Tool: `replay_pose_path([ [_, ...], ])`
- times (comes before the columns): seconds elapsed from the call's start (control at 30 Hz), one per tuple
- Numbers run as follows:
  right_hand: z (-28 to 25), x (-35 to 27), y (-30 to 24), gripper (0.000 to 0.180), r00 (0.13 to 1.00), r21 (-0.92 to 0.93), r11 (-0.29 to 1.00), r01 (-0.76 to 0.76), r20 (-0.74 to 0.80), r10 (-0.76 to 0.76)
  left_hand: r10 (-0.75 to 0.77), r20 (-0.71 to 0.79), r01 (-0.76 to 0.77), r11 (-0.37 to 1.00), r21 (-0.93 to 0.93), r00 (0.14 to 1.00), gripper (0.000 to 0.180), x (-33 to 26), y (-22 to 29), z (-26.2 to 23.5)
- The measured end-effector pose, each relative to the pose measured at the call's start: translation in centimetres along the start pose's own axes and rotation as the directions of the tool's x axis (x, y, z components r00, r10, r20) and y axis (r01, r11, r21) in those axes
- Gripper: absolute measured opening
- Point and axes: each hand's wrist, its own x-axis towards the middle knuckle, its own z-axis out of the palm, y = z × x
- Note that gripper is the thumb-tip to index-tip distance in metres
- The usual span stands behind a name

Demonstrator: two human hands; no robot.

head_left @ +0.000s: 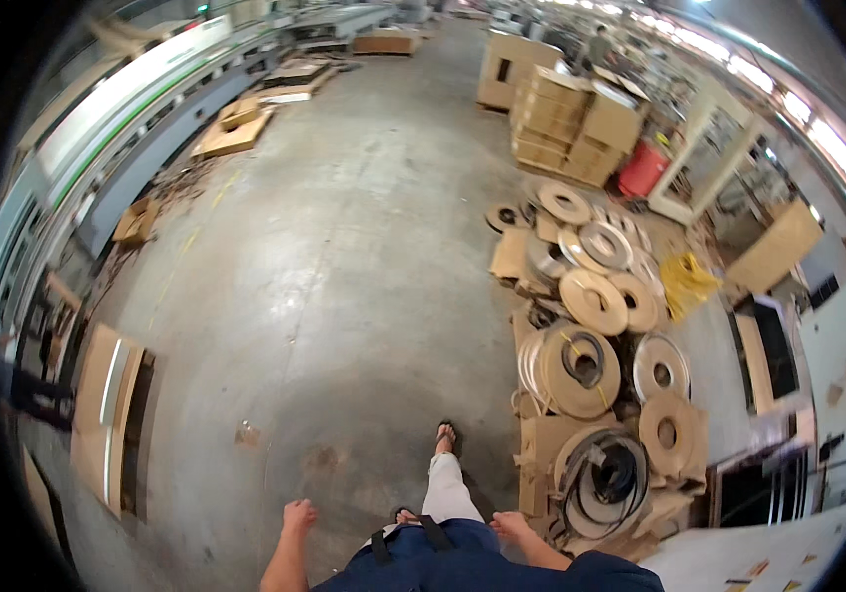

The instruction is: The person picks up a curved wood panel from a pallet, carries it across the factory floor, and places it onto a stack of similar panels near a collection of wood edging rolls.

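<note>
My left hand (299, 515) hangs at my side over the grey floor, its fingers curled in and nothing showing in them. On the other side, my right hand (510, 526) is also loosely closed, with no object visible in it. Nearest to that hand are flattened cardboard (541, 459) and a big coil of dark edge-banding strip (602, 481), both lying apart from it. Neither hand touches anything. One of my sandalled feet (445, 434) is stretched forward in mid-stride.
Many banding rolls (593, 301) lie heaped along the right. Stacked cartons (553, 116), a red drum (645, 166) and a yellow bag (687, 283) stand beyond. A long machine (137, 163) runs along the left, with a stack of boards (97, 414) nearer. A grey aisle floor (344, 237) stretches ahead.
</note>
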Motion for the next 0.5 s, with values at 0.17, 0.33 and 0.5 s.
replay_pose_path([
  [0.17,3.8,0.9,-0.8,0.022,0.996,-0.181,0.983,-0.005,0.082,0.020,-0.331,-0.140,0.307,0.937,-0.168,0.933,0.013,-0.8,-12.3,-10.8],
  [0.33,11.2,-2.7,-8.6,0.024,0.960,-0.518,0.833,0.193,0.276,-0.051,-0.388,-0.126,0.314,0.866,-0.388,0.913,0.014,-1.3,-14.8,-14.1],
  [0.5,19.6,2.0,-13.3,0.024,0.971,-0.557,0.810,0.184,0.229,-0.064,-0.177,-0.121,0.096,0.866,-0.491,0.977,0.017,0.5,-11.5,-15.5],
])
